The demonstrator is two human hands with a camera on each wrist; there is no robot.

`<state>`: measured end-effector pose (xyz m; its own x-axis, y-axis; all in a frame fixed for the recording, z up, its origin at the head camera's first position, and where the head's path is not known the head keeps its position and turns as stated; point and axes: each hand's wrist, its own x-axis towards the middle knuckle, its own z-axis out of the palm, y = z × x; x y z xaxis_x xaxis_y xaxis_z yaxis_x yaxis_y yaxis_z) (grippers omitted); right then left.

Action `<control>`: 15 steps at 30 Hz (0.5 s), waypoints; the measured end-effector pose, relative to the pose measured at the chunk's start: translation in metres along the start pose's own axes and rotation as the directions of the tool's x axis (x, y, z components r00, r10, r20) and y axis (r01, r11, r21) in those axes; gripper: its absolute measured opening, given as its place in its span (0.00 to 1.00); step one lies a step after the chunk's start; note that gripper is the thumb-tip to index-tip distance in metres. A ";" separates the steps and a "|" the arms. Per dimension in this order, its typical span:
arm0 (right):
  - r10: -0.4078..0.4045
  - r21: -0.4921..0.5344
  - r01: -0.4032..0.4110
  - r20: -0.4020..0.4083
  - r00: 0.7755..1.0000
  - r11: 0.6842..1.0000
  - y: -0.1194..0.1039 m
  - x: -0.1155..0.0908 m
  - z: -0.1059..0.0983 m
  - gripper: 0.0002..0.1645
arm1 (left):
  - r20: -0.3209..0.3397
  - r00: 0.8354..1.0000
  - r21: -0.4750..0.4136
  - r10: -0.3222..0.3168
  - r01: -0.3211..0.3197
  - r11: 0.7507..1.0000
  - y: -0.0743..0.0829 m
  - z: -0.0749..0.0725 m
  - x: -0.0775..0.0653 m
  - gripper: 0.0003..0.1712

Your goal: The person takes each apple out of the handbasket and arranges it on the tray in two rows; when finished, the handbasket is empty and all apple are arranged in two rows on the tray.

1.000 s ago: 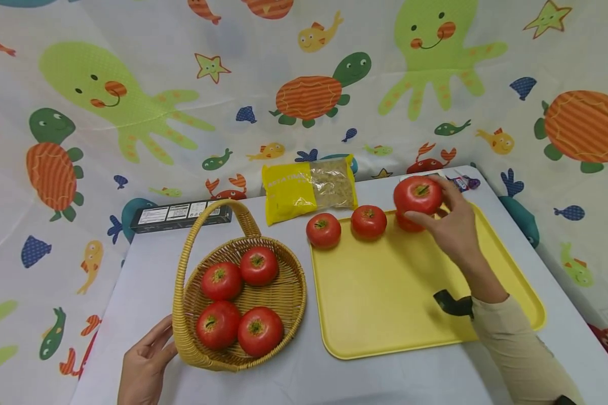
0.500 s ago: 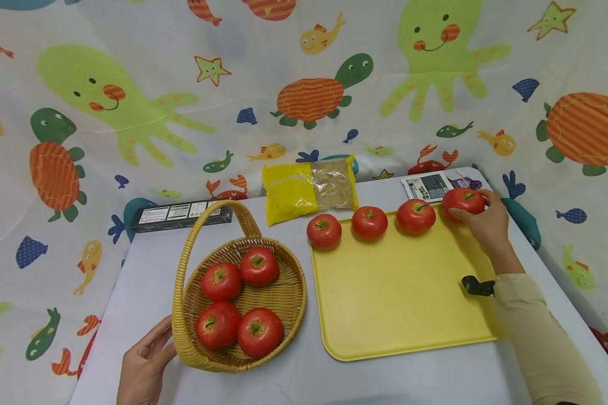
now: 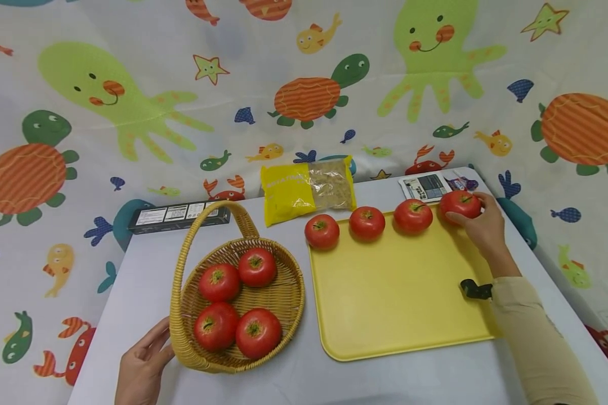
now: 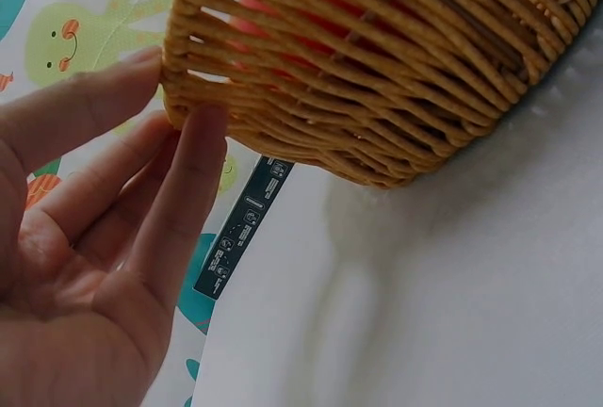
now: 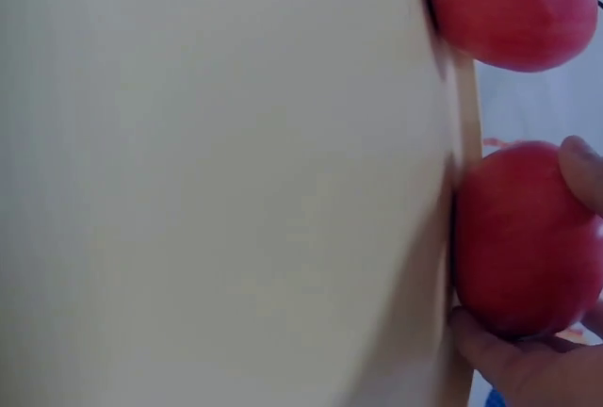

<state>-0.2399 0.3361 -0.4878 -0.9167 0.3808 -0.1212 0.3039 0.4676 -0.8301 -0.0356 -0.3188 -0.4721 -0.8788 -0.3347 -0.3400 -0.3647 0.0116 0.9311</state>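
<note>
In the head view, a wicker basket (image 3: pixel 296 315) with a tall arched handle holds several red apples (image 3: pixel 259 333). My left hand (image 3: pixel 141 360) pinches the basket's left side near the handle's foot. The left wrist view has thumb and fingers at the woven edge (image 4: pixel 311 77). On the right lies a yellow tray (image 3: pixel 400 292), with a row of red apples (image 3: pixel 412 216) along its far edge. My right hand (image 3: pixel 486 228) grips the row's rightmost apple (image 3: pixel 458 205) at the far right corner. In the right wrist view this apple (image 5: pixel 528 237) rests against the tray rim.
Behind the tray lies a yellow packet (image 3: pixel 309 191) with a clear window. A long dark box (image 3: pixel 179 216) is behind the basket. A white packet with a dark label (image 3: pixel 425 187) and a purple wrapper (image 3: pixel 463 183) lie at the back right. A patterned cloth (image 3: pixel 304 56) hangs behind the table.
My right hand has carried its apple rightward and lowered it to the tray's far right corner; over the last half second it hardly moves. The left hand stays at the basket.
</note>
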 end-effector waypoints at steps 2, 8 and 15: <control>-0.002 -0.014 0.002 0.010 1.000 1.000 0.001 0.000 0.000 0.53 | -0.002 1.000 0.003 -0.002 0.002 1.000 0.000 0.000 -0.001 0.38; -0.087 -0.139 0.092 0.046 0.995 0.986 -0.004 -0.004 -0.003 0.58 | -0.014 1.000 0.031 -0.013 0.013 0.999 0.000 0.001 -0.001 0.41; -0.352 -0.317 0.336 0.007 0.936 0.887 -0.060 -0.030 0.006 0.58 | -0.016 1.000 0.008 0.000 0.001 1.000 0.002 0.002 0.000 0.38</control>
<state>-0.2324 0.2919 -0.4373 -0.9667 0.1864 0.1752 0.0438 0.7952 -0.6047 -0.0370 -0.3167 -0.4710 -0.8737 -0.3494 -0.3383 -0.3677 0.0191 0.9298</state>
